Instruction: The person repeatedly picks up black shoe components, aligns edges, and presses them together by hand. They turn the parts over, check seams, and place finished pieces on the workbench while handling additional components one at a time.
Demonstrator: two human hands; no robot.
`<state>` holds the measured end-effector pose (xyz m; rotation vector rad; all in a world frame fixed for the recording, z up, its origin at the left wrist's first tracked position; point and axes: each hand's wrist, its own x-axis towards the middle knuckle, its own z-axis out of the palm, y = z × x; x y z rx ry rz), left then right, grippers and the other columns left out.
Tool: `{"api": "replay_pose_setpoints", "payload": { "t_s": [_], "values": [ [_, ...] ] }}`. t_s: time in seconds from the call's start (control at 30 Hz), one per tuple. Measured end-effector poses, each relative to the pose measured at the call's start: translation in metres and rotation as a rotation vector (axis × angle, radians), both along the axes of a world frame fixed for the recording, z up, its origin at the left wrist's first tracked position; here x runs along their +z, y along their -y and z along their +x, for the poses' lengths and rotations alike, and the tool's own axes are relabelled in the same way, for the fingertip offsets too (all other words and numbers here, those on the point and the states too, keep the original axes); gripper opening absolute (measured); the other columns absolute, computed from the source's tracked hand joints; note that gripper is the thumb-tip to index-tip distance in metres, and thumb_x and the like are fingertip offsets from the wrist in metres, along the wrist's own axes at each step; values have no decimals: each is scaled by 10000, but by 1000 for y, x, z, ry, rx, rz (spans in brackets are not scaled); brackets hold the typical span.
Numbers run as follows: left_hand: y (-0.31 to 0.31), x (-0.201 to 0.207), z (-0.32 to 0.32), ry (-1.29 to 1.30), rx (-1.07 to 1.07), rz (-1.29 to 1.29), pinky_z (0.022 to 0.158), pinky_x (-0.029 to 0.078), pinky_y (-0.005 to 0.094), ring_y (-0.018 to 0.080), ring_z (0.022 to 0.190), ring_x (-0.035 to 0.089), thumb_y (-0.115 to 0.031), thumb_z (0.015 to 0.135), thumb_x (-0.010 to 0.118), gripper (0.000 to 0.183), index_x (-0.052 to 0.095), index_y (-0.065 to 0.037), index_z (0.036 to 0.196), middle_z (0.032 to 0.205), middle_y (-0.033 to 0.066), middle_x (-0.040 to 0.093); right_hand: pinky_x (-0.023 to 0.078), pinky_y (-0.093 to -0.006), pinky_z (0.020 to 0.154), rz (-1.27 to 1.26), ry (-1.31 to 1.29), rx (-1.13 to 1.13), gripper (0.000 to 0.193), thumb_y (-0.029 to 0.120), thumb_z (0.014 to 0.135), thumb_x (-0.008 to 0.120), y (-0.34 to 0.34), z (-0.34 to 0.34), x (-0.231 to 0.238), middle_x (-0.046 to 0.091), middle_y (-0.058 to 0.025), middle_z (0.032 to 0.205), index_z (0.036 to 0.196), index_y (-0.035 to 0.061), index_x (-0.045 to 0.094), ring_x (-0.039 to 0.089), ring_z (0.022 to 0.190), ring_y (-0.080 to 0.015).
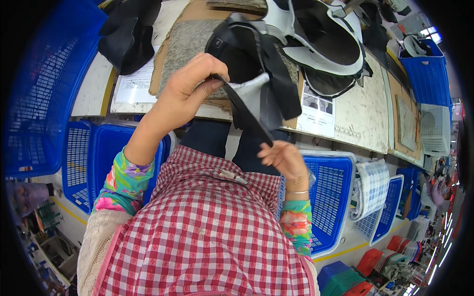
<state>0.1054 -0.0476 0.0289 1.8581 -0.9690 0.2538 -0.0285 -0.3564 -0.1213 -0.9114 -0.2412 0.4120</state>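
Note:
My left hand (190, 86) pinches the upper end of a long black strip (247, 116) that belongs to a black and grey shoe upper piece (256, 81), lifted above the workbench. My right hand (281, 158) grips the lower end of the same strip, near my chest, so the strip runs slanted between both hands. The grey inner panel of the piece hangs between them. Both forearms wear bright flowered sleeves, and a red and white checked apron covers my front.
The workbench (363, 113) carries a grey felt pad (185, 42), white and black cut shoe pieces (321, 44), black material (128, 34) and paper sheets. Blue plastic baskets (331, 197) stand at both sides and below; a checked cloth (370, 185) hangs in one.

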Motion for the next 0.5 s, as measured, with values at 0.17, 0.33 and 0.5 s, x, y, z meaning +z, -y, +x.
{"api": "replay_pose_setpoints", "payload": {
  "t_s": [0.17, 0.33, 0.5],
  "values": [
    [17, 12, -6, -93, -24, -7, 801, 518, 310, 189, 946, 620, 63, 823, 763, 281, 664, -41, 1064, 1024, 61, 629, 483, -252, 735, 318, -198, -140, 646, 578, 1077, 499, -53, -3, 15, 716, -95, 1085, 1352, 8, 628, 587, 863, -121],
    [18, 17, -19, -113, 11, 65, 786, 500, 300, 174, 970, 618, 93, 766, 788, 284, 698, -50, 994, 1028, 51, 644, 398, -231, 556, 502, -325, 42, 480, 495, 1127, 437, -56, 15, 28, 658, 2, 890, 1121, 73, 665, 500, 644, -51],
    [13, 23, -28, 36, 72, 142, 750, 502, 333, 214, 925, 625, 103, 713, 797, 285, 694, -36, 940, 966, 73, 643, 393, -248, 650, 1039, -111, -358, 337, 406, 1118, 496, -51, 23, 64, 687, 13, 1145, 1347, 223, 661, 472, 740, -92]
  ]
}}
